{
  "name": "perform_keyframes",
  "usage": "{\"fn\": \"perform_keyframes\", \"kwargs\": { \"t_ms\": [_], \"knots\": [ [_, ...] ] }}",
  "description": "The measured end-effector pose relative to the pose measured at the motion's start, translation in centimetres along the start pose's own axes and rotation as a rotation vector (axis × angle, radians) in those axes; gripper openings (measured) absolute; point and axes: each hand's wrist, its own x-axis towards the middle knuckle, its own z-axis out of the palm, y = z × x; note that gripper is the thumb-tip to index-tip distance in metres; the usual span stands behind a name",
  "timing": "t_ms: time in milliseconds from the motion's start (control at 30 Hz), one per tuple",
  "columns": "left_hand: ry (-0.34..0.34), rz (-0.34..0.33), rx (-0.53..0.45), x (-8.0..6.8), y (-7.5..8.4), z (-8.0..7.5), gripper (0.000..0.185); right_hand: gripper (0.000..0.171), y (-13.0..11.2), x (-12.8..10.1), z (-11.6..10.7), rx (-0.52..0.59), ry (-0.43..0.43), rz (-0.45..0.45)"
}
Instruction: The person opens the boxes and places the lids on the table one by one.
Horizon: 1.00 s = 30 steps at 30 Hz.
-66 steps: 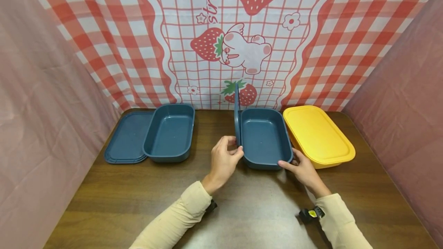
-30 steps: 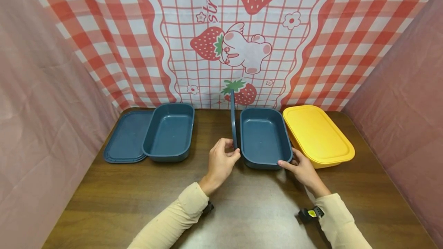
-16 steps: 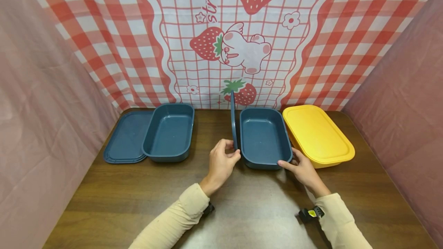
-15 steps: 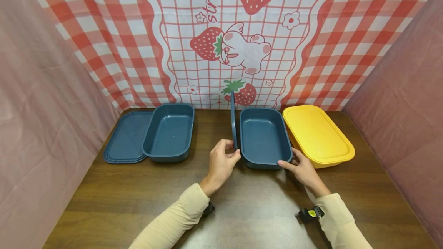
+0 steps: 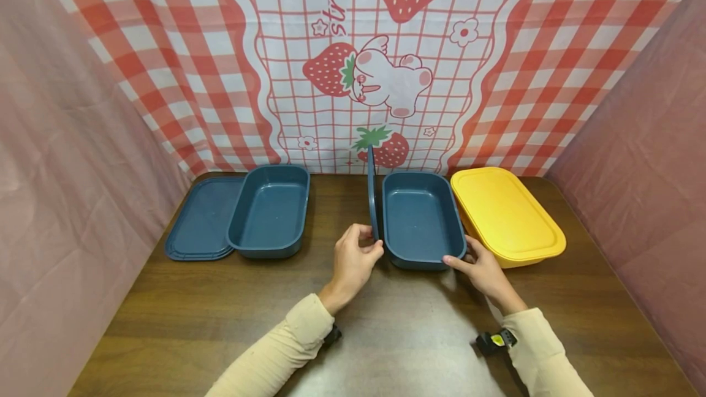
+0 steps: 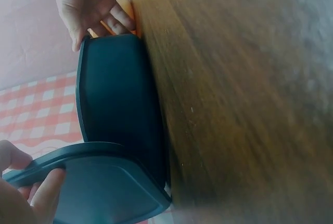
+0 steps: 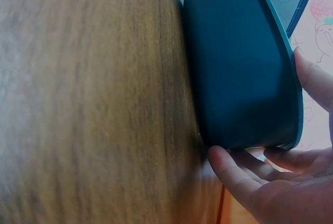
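Observation:
My left hand (image 5: 354,262) pinches the near edge of a blue lid (image 5: 372,192) between thumb and fingers. The lid stands upright on its edge, just left of an uncovered blue food container (image 5: 421,222). In the left wrist view, the lid's broad face (image 6: 104,185) shows below the container's side (image 6: 117,83). My right hand (image 5: 485,271) holds that container at its near right corner. Its thumb is at the rim and its fingertips lie against the outer wall (image 7: 239,67), as the right wrist view shows. No contents show inside the container.
A second uncovered blue container (image 5: 270,213) stands to the left, partly overlapping a flat blue lid (image 5: 204,219). A yellow container with its lid on (image 5: 507,216) stands close by my right hand. A checked strawberry cloth (image 5: 353,78) hangs behind the wooden table (image 5: 386,336).
Since the earliest frame, my left hand has brought the upright lid left and lower, leaving a gap beside the container. Over the last second both hands have stayed almost still.

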Motion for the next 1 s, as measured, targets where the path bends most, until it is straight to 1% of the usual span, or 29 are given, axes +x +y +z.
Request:
{"fn": "perform_keyframes", "kwargs": {
  "t_ms": [67,433,700,1000],
  "knots": [
    [0.003,0.001,0.001,-0.03,0.01,-0.01,0.016,0.084,-0.03,-0.03,0.01,0.003,0.001,0.002],
    [0.025,-0.057,0.034,-0.14,-0.11,-0.02,0.016,0.085,-0.41,-0.08,-0.01,-0.007,-0.003,0.013],
    [0.025,-0.085,0.002,-0.25,-0.03,-0.05,0.017,0.085,-0.55,-0.13,-0.01,-0.008,-0.010,0.019],
    [0.035,-0.116,-0.006,-0.34,-0.21,-0.05,0.020,0.086,-0.29,-0.03,-0.04,-0.013,-0.008,0.017]
  ]
}}
